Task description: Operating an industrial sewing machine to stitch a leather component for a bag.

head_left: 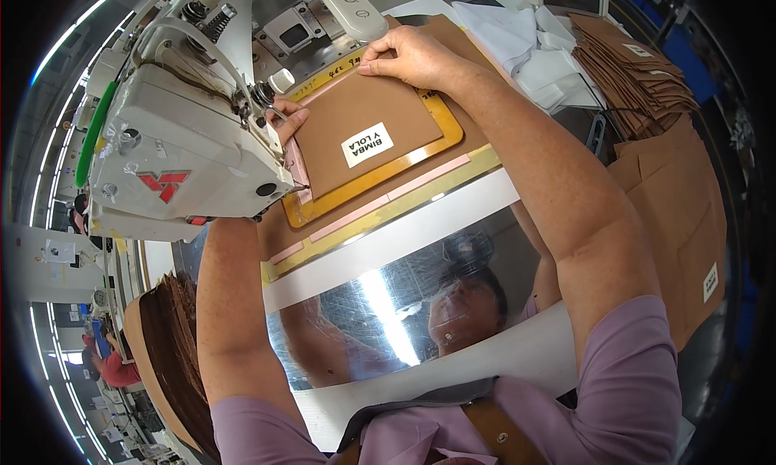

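A flat brown panel (343,125) with a white label lies on a yellow template frame (380,175). A pale pink strip (296,162) runs along its left edge beside the sewing machine head (186,158). My right hand (408,58) has thumb and fingers pinched together on the panel's far edge. At the left edge, my left hand (288,124) has its thumb and a finger bent together on the panel by the pink strip; the machine head hides the rest of that hand. Under the template lies a larger brown sheet (331,222).
Nearest me is a shiny metal plate (323,327) with reflections. Stacked brown pieces (162,352) stand at the left. On the right are brown pieces (638,69), a large brown sheet (671,214) and white wrapping (558,77). A white oblong device (352,10) sits beyond the panel.
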The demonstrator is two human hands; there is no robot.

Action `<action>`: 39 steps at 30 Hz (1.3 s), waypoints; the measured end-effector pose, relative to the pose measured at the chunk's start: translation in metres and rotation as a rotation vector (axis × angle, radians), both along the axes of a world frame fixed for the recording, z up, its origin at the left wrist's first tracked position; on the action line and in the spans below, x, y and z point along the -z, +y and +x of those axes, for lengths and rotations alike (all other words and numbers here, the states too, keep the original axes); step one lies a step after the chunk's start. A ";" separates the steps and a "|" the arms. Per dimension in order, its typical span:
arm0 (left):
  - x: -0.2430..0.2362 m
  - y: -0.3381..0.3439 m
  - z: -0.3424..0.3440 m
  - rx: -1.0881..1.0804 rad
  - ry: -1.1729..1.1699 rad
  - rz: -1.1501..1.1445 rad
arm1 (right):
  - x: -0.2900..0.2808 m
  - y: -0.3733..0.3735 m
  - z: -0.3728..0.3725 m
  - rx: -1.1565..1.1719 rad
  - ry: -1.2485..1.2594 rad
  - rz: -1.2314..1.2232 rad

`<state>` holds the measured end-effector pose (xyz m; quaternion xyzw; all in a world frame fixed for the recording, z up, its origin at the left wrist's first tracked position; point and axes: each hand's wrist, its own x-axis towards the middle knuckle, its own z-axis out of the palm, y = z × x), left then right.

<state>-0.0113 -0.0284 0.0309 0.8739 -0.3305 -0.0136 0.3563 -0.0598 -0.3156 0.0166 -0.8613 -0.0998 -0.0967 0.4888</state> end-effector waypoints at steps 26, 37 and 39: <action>0.032 0.024 0.018 0.128 0.244 -0.392 | 0.002 -0.005 -0.006 0.432 0.102 -0.357; 0.048 -0.008 0.017 0.011 -0.353 0.086 | 0.023 -0.021 -0.012 0.488 -0.142 -0.542; 0.038 0.013 0.009 0.030 -0.469 -0.050 | 0.005 0.002 -0.012 0.473 -0.297 -0.680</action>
